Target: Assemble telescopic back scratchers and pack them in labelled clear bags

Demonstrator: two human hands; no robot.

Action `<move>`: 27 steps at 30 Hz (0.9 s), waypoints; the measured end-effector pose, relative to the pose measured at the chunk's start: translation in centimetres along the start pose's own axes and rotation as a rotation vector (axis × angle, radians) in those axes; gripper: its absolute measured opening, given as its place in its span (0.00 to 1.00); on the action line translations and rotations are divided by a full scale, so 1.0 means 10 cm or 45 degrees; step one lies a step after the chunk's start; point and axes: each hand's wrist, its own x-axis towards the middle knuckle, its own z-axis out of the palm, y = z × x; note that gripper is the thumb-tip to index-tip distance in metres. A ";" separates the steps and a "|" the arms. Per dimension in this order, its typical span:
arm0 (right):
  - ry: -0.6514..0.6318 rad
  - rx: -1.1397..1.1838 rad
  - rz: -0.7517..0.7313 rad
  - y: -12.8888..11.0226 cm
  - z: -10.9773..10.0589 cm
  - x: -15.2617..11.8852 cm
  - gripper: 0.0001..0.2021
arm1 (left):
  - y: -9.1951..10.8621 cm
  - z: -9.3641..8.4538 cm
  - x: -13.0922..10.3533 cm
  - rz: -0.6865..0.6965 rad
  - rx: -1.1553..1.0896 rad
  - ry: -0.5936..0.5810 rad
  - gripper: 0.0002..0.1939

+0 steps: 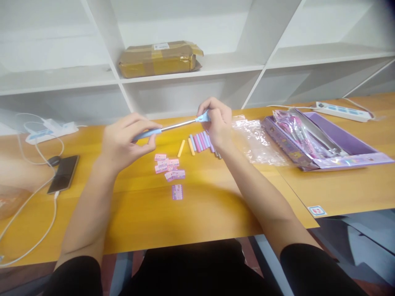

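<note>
A slim stick with a silver metal shaft (178, 125) and light-blue ends is stretched between my two hands, above the wooden table. My left hand (123, 137) pinches its blue handle end. The smaller light-blue tip on the other side is gripped by the fingers of my right hand (218, 121). Under the right hand lies a row of pastel sticks (199, 142) in pink, lilac, blue and yellow, partly hidden by that hand. One yellow stick (181, 148) lies apart from them. Small pink-and-purple printed cards (168, 165) are scattered nearer to me, with a single card (177, 192) closest.
Crumpled clear plastic (257, 142) lies right of my hands, beside an open purple box (348, 162) holding wrapped pink items. At left are a phone (63, 174), white cables and a power strip (51, 132). A taped carton (159, 59) sits on the shelf behind.
</note>
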 end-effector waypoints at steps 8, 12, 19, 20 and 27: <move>-0.039 -0.026 -0.028 -0.05 0.02 -0.05 0.17 | 0.02 0.00 -0.01 0.008 -0.013 -0.018 0.15; -0.055 -0.032 -0.042 -0.07 0.04 -0.07 0.16 | 0.04 0.03 0.00 0.026 -0.050 0.013 0.15; -0.100 0.012 0.006 0.00 0.08 -0.09 0.14 | 0.05 0.04 0.00 -0.110 -0.014 -0.080 0.12; -0.103 0.010 0.000 0.00 0.08 -0.10 0.14 | 0.05 0.04 -0.01 -0.098 -0.018 -0.072 0.12; -0.119 0.011 -0.054 0.00 0.13 -0.13 0.15 | 0.06 0.06 0.00 -0.039 -0.099 -0.033 0.13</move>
